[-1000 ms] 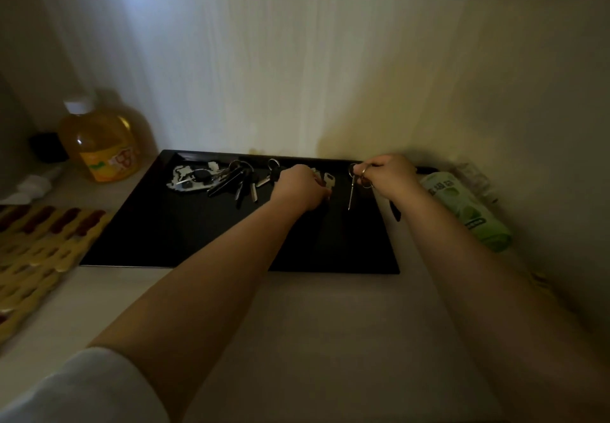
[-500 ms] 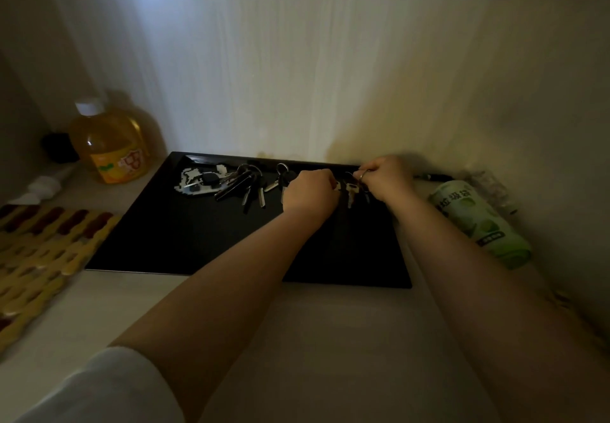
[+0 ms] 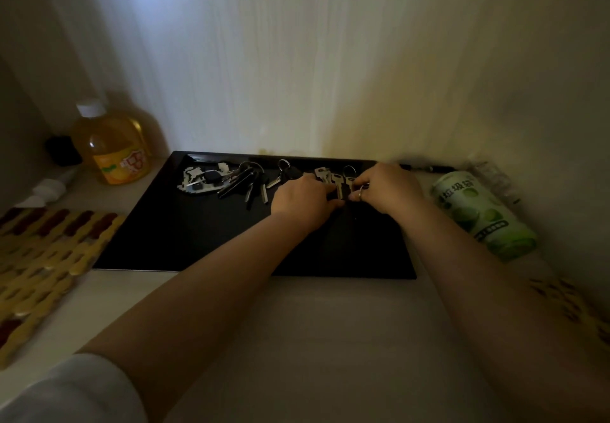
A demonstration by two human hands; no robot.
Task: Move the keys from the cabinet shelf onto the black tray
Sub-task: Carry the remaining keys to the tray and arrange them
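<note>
two hands of mine are out over the far part of the black tray [image 3: 185,244], deep in the cabinet. going from the left: a yellow and dark red woven mat [image 3: 43,257] lies along the left edge of the shelf, its near corner touching or just beside the tray's left rim. behind it stands an orange bottle [image 3: 112,148] with a white cap, close to the tray's far left corner, with a dark thing half hidden behind it that i cannot make out. on the tray itself, along the far rim, lies a black and white pixel-style keychain [image 3: 201,180], then a bunch of dark keys [image 3: 244,180] fanned toward me, then another ring with a black fob [image 3: 287,171]. the whole near half of the tray is bare black surface, open up to its front edge. my left hand [image 3: 303,201] rests low on the tray, fingers curled down over something dark; i cannot tell just what it grips. between my hands a few silver keys [image 3: 333,178] lie flat on the tray, pointing toward me. my right hand [image 3: 389,188] is pinched closed, thumb and finger on a small metal key ring [image 3: 362,190] by those keys. right of the tray's edge lies a green roll [image 3: 482,214] on its side, near the cabinet's right wall. pale shelf [image 3: 313,340] runs wide and bare in front of the tray, under my forearms.
</note>
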